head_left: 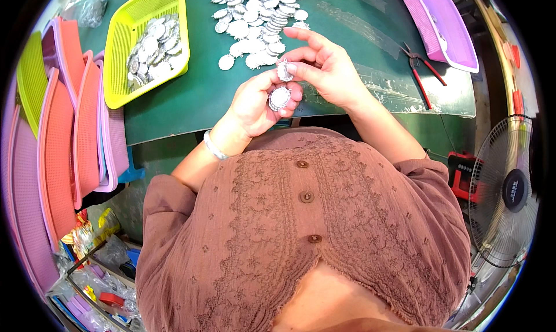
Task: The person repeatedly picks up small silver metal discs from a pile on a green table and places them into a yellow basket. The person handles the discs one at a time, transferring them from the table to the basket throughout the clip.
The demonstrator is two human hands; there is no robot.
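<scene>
My left hand (253,105) is cupped, with a round silver scalloped disc (279,98) resting in its curled fingers. Just above it, a second silver disc (284,71) is pinched between the thumb and finger of my right hand (327,71), close to the left fingertips. The right hand's other fingers stretch out over the table. Beyond both hands lies a loose pile of similar discs (253,28) on the green table (191,103). To the left, a yellow-green plastic basket (120,48) holds many more of them.
Cutting pliers with red handles (421,80) lie on the table's right side, near a purple basket (443,25). Stacked orange and purple baskets (57,152) stand at the left. A fan (504,187) is at the right, and plastic-bagged items (95,291) sit at lower left.
</scene>
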